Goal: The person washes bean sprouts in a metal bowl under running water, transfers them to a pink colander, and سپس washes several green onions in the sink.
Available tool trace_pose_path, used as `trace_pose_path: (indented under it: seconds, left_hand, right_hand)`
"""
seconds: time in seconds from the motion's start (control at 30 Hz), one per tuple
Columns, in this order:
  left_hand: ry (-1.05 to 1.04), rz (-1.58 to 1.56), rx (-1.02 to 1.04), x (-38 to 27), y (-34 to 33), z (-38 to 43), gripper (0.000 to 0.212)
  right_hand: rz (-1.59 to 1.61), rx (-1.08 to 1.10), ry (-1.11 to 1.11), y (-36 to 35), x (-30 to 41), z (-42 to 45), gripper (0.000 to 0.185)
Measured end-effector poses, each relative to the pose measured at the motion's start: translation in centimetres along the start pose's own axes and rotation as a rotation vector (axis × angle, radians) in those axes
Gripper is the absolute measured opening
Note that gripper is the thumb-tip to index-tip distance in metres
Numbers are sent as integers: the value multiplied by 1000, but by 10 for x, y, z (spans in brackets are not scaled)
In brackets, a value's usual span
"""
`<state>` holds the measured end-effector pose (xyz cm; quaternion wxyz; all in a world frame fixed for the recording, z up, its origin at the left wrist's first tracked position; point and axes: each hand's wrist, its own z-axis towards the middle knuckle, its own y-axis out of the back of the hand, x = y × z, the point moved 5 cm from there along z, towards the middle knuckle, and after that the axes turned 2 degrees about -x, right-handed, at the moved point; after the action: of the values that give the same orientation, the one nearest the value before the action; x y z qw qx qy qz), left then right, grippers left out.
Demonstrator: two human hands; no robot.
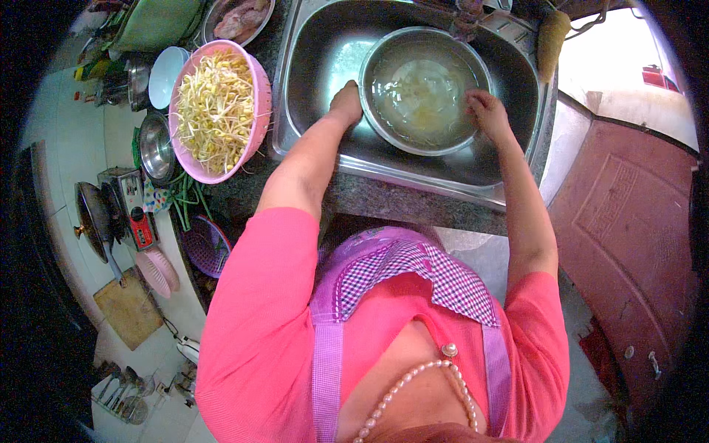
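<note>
A round stainless-steel basin (382, 130) sits in the steel sink (310, 72), holding cloudy water (424, 99) with a few pale yellowish bits in it. My left hand (348, 104) is at the basin's outer left side, its fingers partly hidden by the wall. Over the right rim reaches my right hand (487, 113), fingers bent inward at the water's edge; whether they pinch anything is too small to make out. Left of the sink stands a pink plastic basket (259, 105), heaped with soybean sprouts (213, 111).
Behind the basket is a metal bowl holding raw meat (241, 22). White bowls (166, 77) and a metal bowl (157, 147) crowd its left side. Green stalks (191, 196) lie near a purple basket (205, 246). A faucet (468, 19) hangs over the basin's far rim.
</note>
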<state>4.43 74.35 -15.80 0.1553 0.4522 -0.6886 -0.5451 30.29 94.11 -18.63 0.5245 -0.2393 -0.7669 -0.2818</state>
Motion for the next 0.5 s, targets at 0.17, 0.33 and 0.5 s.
trace_pose_path:
  seconds: [0.17, 0.33, 0.5]
  left_hand:
    - [-29, 261, 79, 22, 12, -7, 22]
    - [-73, -173, -340, -33, 81, -47, 21]
    - [-529, -55, -215, -104, 24, -19, 23]
  right_hand:
    - [11, -5, 39, 1, 7, 9, 24]
    - [-427, 21, 274, -12, 38, 29, 28]
    - [-842, 95, 395, -60, 46, 55, 33]
